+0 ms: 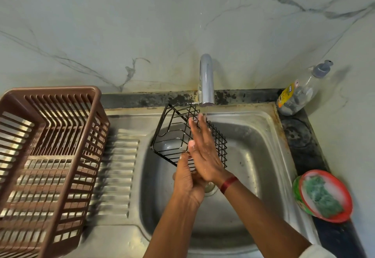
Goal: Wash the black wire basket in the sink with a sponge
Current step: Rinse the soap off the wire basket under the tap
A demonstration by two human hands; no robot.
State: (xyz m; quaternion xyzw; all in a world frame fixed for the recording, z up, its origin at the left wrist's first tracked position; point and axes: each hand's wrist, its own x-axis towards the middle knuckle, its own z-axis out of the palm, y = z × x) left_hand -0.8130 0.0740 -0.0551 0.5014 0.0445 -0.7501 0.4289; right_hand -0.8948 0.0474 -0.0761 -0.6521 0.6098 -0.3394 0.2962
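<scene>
I hold the black wire basket [172, 133] tilted over the steel sink [257, 146], just under the chrome tap [207, 79], from which a thin stream of water runs. My left hand [187, 180] grips the basket's near lower edge. My right hand [205, 152] lies flat against the basket's wire side with straight, soapy fingers reaching up to the stream. The green sponge [322, 196] sits apart in a red-rimmed dish [345, 215] on the counter right of the sink.
A brown plastic dish rack [50, 156] stands on the ribbed drainboard [115, 176] at the left. A clear dish-soap pump bottle [298, 93] stands at the sink's back right corner. Marble wall behind.
</scene>
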